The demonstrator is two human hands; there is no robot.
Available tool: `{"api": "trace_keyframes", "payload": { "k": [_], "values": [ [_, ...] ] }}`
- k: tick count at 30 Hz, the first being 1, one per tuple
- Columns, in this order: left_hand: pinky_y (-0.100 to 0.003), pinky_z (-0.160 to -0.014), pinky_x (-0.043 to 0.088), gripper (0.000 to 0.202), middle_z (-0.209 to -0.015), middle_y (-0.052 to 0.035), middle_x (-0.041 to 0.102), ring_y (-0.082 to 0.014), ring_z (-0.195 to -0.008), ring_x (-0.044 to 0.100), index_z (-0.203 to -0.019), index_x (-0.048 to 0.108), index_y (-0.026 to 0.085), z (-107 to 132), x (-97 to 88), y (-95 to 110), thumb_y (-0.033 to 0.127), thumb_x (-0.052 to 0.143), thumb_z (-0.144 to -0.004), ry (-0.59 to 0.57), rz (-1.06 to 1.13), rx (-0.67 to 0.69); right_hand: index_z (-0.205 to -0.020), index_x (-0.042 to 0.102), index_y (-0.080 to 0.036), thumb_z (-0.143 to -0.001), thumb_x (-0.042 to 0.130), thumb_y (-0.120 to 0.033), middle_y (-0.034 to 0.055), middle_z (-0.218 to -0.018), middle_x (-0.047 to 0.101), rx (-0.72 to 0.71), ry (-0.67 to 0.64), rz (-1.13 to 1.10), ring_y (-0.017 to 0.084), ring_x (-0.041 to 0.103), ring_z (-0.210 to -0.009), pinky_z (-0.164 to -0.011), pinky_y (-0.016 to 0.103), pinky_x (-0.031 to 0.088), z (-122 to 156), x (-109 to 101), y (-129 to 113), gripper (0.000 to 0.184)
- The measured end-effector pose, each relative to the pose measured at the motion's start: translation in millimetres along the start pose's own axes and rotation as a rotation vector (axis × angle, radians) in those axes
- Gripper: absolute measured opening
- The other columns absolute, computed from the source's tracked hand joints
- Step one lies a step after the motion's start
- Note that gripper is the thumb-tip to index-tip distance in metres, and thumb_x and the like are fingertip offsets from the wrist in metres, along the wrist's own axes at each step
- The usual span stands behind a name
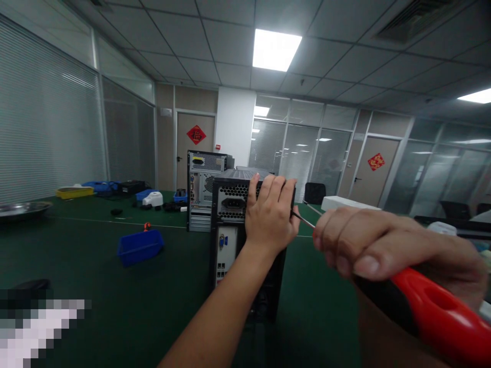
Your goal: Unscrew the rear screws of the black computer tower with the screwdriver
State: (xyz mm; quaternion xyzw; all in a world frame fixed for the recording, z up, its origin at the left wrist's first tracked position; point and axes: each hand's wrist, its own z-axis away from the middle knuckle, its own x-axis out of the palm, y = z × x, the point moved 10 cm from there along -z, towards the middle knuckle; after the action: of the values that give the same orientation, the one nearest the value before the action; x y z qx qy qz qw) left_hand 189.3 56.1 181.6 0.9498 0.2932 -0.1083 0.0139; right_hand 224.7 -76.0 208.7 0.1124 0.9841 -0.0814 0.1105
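A black computer case [251, 178] stands upright on the green table with its rear side towards me, showing a power socket and ports. My left hand [270, 212] grips its upper rear corner, the fingers bent over the top edge and the thumb by the right edge. In my right hand [387, 240] is a screwdriver [441, 306] with a red and black handle, my fingers wrapped round it. The thin shaft points left, and its end meets the case's right edge beside my left thumb. That contact point is partly hidden.
Behind stands a second computer case [201, 191]. A blue bin [140, 248] sits on the green table [88, 255] to the left. Farther back are a yellow tray [74, 192], a metal dish [23, 209] and small parts. A white box [349, 203] lies at the right.
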Motion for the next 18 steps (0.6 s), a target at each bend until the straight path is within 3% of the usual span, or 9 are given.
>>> {"api": "trace_keyframes", "payload": {
  "k": [6, 9, 13, 15, 18],
  "values": [
    [-0.049, -0.130, 0.013, 0.051, -0.138, -0.0065, 0.062, -0.0254, -0.136, 0.049, -0.137, 0.056, 0.019, -1, 0.2, 0, 0.031, 0.064, -0.088, -0.006, 0.009, -0.006, -0.062, 0.055, -0.014, -0.108, 0.043, -0.051, -0.0014, -0.050, 0.045, -0.137, 0.322, -0.108, 0.010, 0.044, -0.040, -0.050, 0.031, 0.042, 12, -15, 0, 0.059],
    [-0.049, -0.130, 0.013, 0.051, -0.136, -0.0065, 0.063, -0.0253, -0.136, 0.050, -0.136, 0.056, 0.019, -1, 0.4, 1, 0.030, 0.064, -0.087, -0.002, 0.010, -0.005, -0.061, 0.050, -0.016, -0.103, 0.054, -0.053, -0.0034, -0.049, 0.041, -0.066, 0.300, -0.097, 0.009, 0.043, -0.039, -0.049, 0.030, 0.040, 11, -17, 3, 0.056],
    [-0.049, -0.130, 0.013, 0.051, -0.135, -0.0068, 0.063, -0.0255, -0.135, 0.050, -0.135, 0.056, 0.019, -1, -0.4, 2, 0.029, 0.065, -0.086, 0.009, 0.011, -0.007, -0.070, 0.045, -0.019, -0.096, 0.069, -0.045, -0.0064, -0.050, 0.042, 0.088, 0.261, -0.121, 0.009, 0.038, -0.040, -0.052, 0.029, 0.037, 8, -19, 10, 0.044],
    [-0.049, -0.129, 0.013, 0.051, -0.135, -0.0069, 0.063, -0.0257, -0.135, 0.051, -0.135, 0.056, 0.019, -1, -0.5, 2, 0.029, 0.066, -0.086, 0.010, 0.012, -0.005, -0.073, 0.045, -0.020, -0.099, 0.065, -0.044, -0.0058, -0.050, 0.045, 0.081, 0.256, -0.158, 0.010, 0.037, -0.041, -0.055, 0.030, 0.037, 6, -20, 10, 0.041],
    [-0.050, -0.129, 0.013, 0.050, -0.135, -0.0075, 0.063, -0.0262, -0.135, 0.051, -0.135, 0.057, 0.019, -1, -0.6, 2, 0.029, 0.065, -0.087, 0.012, 0.013, 0.001, -0.078, 0.058, -0.019, -0.099, 0.062, -0.049, 0.0005, -0.065, 0.055, -0.034, 0.260, -0.079, 0.016, 0.052, -0.056, -0.062, 0.035, 0.044, 2, -26, 4, 0.037]
  ]
}}
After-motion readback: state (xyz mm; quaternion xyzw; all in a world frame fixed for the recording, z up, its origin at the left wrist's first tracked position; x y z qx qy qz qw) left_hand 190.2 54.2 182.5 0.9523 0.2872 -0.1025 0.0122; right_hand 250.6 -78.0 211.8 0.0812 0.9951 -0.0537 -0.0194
